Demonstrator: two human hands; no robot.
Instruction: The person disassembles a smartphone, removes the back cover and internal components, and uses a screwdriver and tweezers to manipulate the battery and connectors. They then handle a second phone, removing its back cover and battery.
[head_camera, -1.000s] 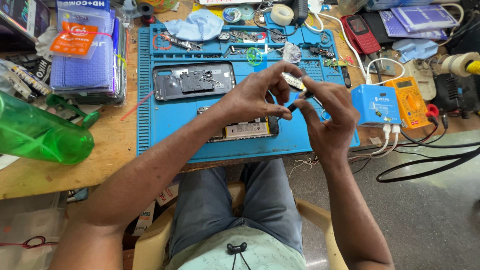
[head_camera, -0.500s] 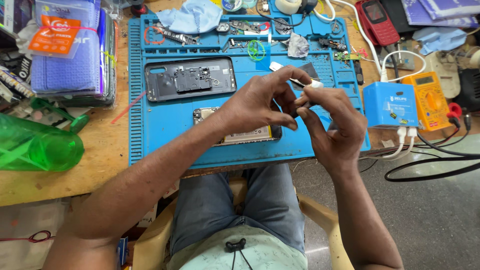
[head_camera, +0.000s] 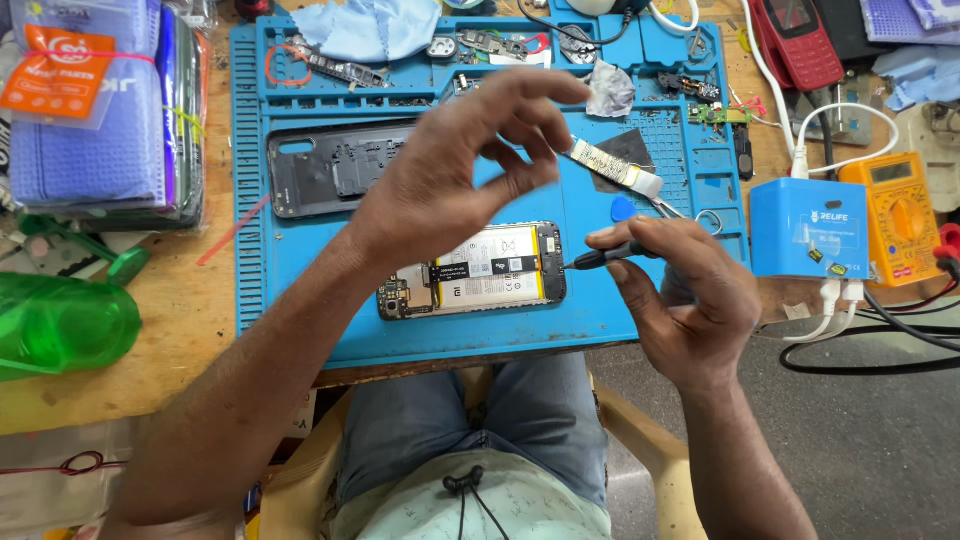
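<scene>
The right hand (head_camera: 680, 300) now grips a thin black screwdriver (head_camera: 605, 257), its tip touching the open phone (head_camera: 475, 270) at nine o'clock. The hands have come apart. The left hand (head_camera: 450, 180) hovers above the phone, fingers curled loosely, holding nothing I can see. A taped tool (head_camera: 615, 165) lies farther back on the blue mat (head_camera: 300, 290).

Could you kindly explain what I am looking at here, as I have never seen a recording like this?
There is one view, from a camera worn on a person's head, looking down at their own bare hands. The seated person works over a blue rubber work mat on a wooden bench. On the mat lies an opened phone with its yellow-edged battery showing, and a black phone back cover. The right hand holds a thin black-handled tool, its tip at the phone's edge. The left hand is raised above, fingers curled, holding nothing visible. A blue box and orange multimeter sit alongside.
</scene>
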